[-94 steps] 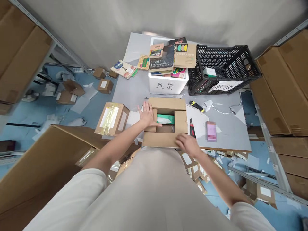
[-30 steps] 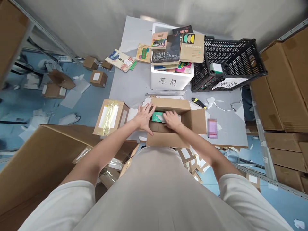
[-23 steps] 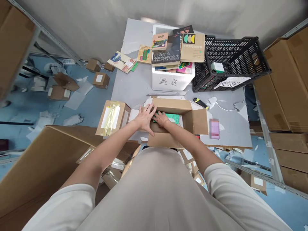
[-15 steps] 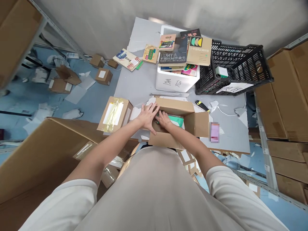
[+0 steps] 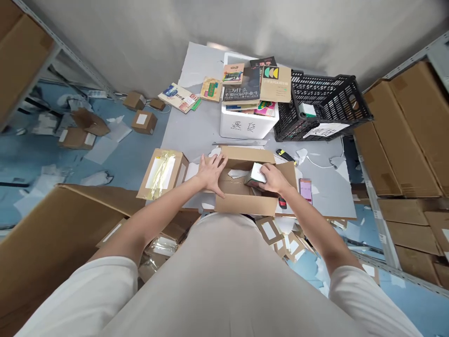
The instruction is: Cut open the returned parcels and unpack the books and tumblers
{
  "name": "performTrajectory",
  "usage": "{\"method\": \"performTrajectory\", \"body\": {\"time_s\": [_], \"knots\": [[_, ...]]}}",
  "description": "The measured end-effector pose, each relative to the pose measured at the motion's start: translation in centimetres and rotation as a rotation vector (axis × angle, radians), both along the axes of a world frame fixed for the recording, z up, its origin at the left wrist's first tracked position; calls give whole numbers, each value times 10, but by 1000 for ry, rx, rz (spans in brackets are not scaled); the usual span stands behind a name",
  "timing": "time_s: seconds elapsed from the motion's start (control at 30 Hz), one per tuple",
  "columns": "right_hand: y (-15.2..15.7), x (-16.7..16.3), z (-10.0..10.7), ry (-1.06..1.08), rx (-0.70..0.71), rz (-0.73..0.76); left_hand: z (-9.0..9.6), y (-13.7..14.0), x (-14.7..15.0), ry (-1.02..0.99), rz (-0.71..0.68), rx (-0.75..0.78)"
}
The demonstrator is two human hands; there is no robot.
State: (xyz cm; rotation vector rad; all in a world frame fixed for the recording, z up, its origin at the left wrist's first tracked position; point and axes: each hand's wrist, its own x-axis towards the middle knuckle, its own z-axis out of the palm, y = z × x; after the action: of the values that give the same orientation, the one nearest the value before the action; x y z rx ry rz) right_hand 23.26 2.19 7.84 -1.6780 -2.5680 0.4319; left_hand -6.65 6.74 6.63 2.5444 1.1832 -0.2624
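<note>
An open cardboard box [image 5: 247, 205] sits near the table's front edge with its flaps folded out. My left hand [image 5: 211, 173] is spread with fingers apart over the left end of this box, its thumb and fingers at the rim. Inside the right half, my right hand [image 5: 272, 179] is closed on a small box-like block [image 5: 257, 173]. The block has a white top face and a dark greenish side, and is tilted up. A scrap of white paper [image 5: 237, 173] lies on the box floor.
A taped carton [image 5: 163, 174] stands left. Behind are a white bin [image 5: 247, 125] piled with books and a black crate [image 5: 324, 93]. A yellow-black cutter [image 5: 286, 156] and phone [image 5: 305, 189] lie right. A large carton [image 5: 87, 224] is lower left.
My right hand has moved from the box's left end to its right half, now gripping the block. The green item seen flat inside no longer lies there. My left hand stays at the left end.
</note>
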Motion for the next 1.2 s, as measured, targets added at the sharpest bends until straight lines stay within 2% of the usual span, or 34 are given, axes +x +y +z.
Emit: {"method": "performTrajectory", "body": {"time_s": [0.1,0.23,0.33,0.4,0.47,0.6,0.7,0.77,0.87,0.93,1.0,1.1,1.2], "knots": [[7,10,34,85,185,-26,-1,9,6,4,15,14],[-1,32,108,268,464,-50,0,44,19,29,51,8],[-21,44,154,329,522,-43,3,79,31,58,74,-4],[-39,44,160,350,488,-12,5,99,37,87,91,-8],[-55,37,141,369,409,26,6,111,42,122,96,-19],[-77,14,53,342,178,78,8,103,44,122,89,-5],[-82,0,-7,270,31,130,10,70,41,24,125,65],[-81,-5,-30,252,-28,158,8,33,37,-117,165,134],[-77,-5,-42,276,-70,174,-6,-40,36,-463,218,215],[-74,-3,-42,298,-89,186,-22,-88,41,-674,235,143],[-72,-2,-39,309,-95,203,-39,-123,52,-753,309,27],[-73,-4,-31,297,-65,219,-55,-137,75,-704,448,-118],[-84,-6,-19,303,-29,202,-57,-124,92,-738,415,-217]]}}
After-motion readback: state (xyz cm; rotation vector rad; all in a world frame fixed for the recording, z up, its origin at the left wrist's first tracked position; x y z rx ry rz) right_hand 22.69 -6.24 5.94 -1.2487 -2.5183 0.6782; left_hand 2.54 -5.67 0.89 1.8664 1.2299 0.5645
